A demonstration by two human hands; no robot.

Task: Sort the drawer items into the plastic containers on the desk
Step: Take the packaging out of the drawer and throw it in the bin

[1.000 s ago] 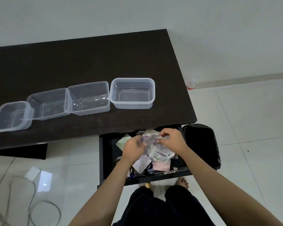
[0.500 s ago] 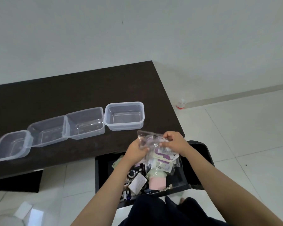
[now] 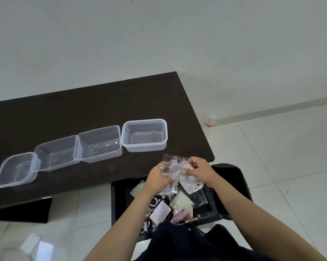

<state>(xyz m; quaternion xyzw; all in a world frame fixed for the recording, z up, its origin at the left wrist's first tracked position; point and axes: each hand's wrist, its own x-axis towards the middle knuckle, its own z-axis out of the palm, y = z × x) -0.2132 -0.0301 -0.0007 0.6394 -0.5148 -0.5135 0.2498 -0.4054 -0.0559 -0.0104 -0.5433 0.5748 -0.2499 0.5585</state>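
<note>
Both hands hold a bundle of clear plastic packets (image 3: 175,167) with purple and white contents, above the desk's front edge. My left hand (image 3: 158,178) grips the bundle from the left, and my right hand (image 3: 200,171) pinches it from the right. Below them the open black drawer (image 3: 113,202) holds several more packets, a pale green pouch (image 3: 181,201), a white card (image 3: 160,212) and small dark parts. A row of clear, empty plastic containers stands on the dark desk (image 3: 94,108): the nearest (image 3: 144,135) just beyond my hands, then another (image 3: 99,144), a third (image 3: 56,152) and the leftmost (image 3: 15,169).
A black bin (image 3: 232,178) stands right of the drawer, under the desk corner. A small bottle with a red label (image 3: 209,121) sits on the tiled floor by the wall. My dark-clothed lap (image 3: 187,242) is at the bottom edge.
Both hands lifted the packet bundle out of the drawer, up to the desk's front edge. The camera tilted upward, showing more wall.
</note>
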